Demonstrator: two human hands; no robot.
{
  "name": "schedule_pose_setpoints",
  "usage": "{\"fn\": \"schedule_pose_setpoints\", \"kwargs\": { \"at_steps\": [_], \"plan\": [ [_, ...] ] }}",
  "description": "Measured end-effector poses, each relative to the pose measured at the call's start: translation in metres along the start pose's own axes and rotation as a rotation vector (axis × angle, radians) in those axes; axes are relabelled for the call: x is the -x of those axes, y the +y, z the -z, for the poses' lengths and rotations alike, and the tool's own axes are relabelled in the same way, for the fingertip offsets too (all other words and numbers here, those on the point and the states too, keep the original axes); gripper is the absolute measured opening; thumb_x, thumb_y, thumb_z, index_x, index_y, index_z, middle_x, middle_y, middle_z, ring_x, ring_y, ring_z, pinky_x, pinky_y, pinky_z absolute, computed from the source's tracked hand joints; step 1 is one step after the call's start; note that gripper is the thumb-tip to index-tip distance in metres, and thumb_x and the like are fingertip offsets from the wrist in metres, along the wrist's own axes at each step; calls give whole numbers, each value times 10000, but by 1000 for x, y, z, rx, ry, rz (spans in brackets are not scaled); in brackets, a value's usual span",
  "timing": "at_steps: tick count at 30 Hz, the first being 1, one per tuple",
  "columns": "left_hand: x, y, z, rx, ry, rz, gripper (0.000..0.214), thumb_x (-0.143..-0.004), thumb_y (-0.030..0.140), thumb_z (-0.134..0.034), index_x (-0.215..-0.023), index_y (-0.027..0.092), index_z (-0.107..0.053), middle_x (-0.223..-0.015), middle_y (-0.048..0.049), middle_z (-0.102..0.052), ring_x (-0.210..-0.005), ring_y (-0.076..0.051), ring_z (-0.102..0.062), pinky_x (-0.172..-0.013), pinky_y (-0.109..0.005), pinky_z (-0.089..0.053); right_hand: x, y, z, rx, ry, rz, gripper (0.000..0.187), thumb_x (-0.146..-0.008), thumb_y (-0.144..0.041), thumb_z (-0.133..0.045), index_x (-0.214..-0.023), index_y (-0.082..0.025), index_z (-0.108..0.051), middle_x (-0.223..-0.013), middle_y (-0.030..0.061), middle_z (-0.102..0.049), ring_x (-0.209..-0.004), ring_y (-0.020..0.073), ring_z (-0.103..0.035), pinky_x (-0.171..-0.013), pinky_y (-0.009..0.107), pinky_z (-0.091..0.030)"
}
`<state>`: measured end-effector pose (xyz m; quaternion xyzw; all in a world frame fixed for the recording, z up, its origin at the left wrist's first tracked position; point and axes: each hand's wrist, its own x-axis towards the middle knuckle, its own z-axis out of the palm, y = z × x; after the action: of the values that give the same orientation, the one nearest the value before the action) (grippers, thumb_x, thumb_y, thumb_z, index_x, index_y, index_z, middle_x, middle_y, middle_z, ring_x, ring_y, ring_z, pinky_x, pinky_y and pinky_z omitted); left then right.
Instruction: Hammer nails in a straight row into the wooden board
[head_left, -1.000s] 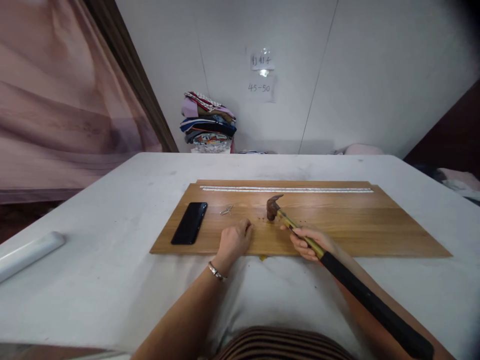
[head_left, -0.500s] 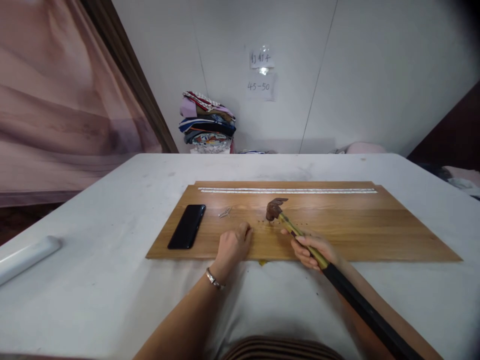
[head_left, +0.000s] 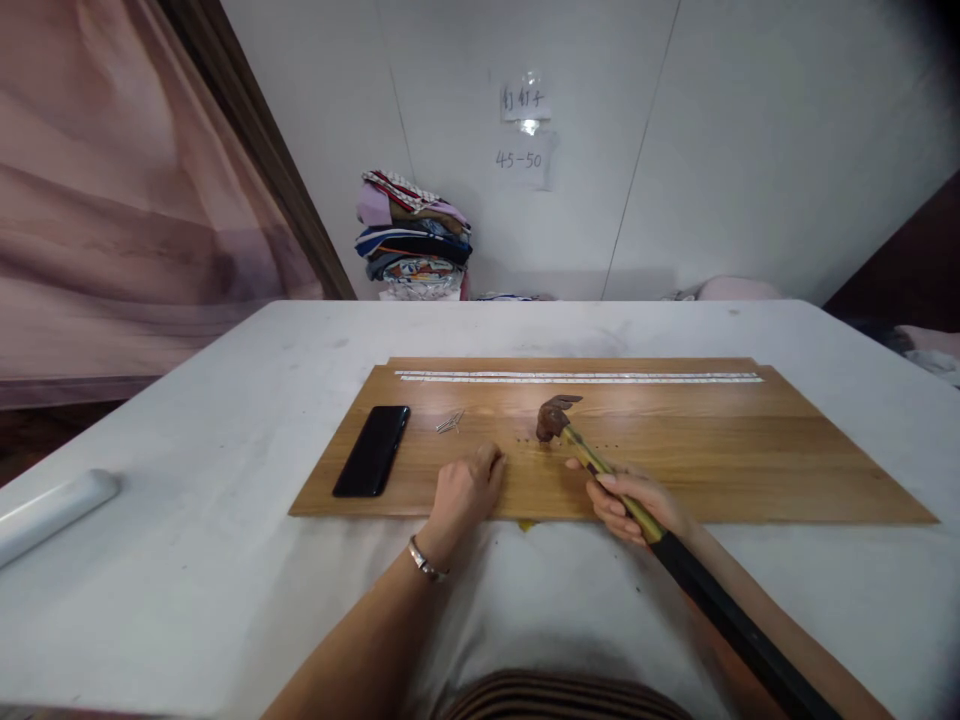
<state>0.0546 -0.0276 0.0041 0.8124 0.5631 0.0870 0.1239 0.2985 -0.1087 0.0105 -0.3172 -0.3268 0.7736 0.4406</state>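
Note:
A claw hammer (head_left: 581, 447) with a rusty brown head and a yellow and black handle is in my right hand (head_left: 630, 505), whose fingers wrap the handle. Its head is just over the wooden board (head_left: 712, 450), at a row of small dark nail heads (head_left: 606, 446). Whether the hammer touches a nail there I cannot tell. My left hand (head_left: 466, 490) rests on the board left of the hammer, fingers curled in a loose fist; nothing shows in it. Several loose silver nails (head_left: 450, 422) lie beyond that hand.
A black phone (head_left: 373, 450) lies on the board's left end. Two white marked strips (head_left: 585, 378) run along its far edge. The board is on a white table (head_left: 187, 420), with a white roll (head_left: 60, 512) at the left. Folded clothes (head_left: 415, 240) are stacked by the wall.
The hammer head sits slightly farther right in the picture, while the view itself has tilted a little. My left hand stays in place; both hands keep their hold and shape.

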Motion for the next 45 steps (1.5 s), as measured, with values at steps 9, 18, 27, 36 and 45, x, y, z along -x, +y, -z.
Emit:
{"fn": "schedule_pose_setpoints", "kwargs": {
  "at_steps": [9,18,27,36,45],
  "plan": [
    [2,0,1,-2,-12,-36,245,-970,363,-383,-974,245,-598,-932,-24,-713,-892,-174,-657,-694,-250,-374,-6,7,4,4,29,-39,445,-825,-338,-620,-1237,-185,-555,-536,-97,-439,-304,37,-286,-272,138,-277],
    [3,-2,-1,23,10,-78,218,-969,349,-392,-942,241,-580,-920,-6,-704,-879,-164,-649,-684,-247,-365,-2,1,-3,-16,20,-21,453,-842,-330,-612,-1264,-180,-547,-551,-90,-448,-312,34,-281,-280,140,-277],
    [4,-2,-1,30,7,-80,214,-970,340,-396,-946,238,-583,-940,-6,-703,-902,-163,-648,-702,-247,-381,-2,4,0,1,21,-22,455,-844,-330,-615,-1269,-180,-551,-544,-89,-455,-308,35,-290,-274,135,-288],
    [4,-2,-1,15,14,-76,207,-967,339,-413,-951,236,-592,-925,-12,-707,-890,-166,-654,-697,-247,-384,1,1,-5,-26,10,-6,437,-850,-318,-618,-1265,-188,-569,-552,-86,-458,-313,33,-287,-273,129,-299],
    [4,0,1,31,17,-84,202,-961,332,-422,-933,232,-595,-913,-6,-706,-883,-164,-655,-692,-247,-377,-1,6,1,-13,-3,-16,422,-856,-316,-607,-1255,-188,-568,-556,-88,-452,-314,33,-283,-275,132,-294]
  ]
}}
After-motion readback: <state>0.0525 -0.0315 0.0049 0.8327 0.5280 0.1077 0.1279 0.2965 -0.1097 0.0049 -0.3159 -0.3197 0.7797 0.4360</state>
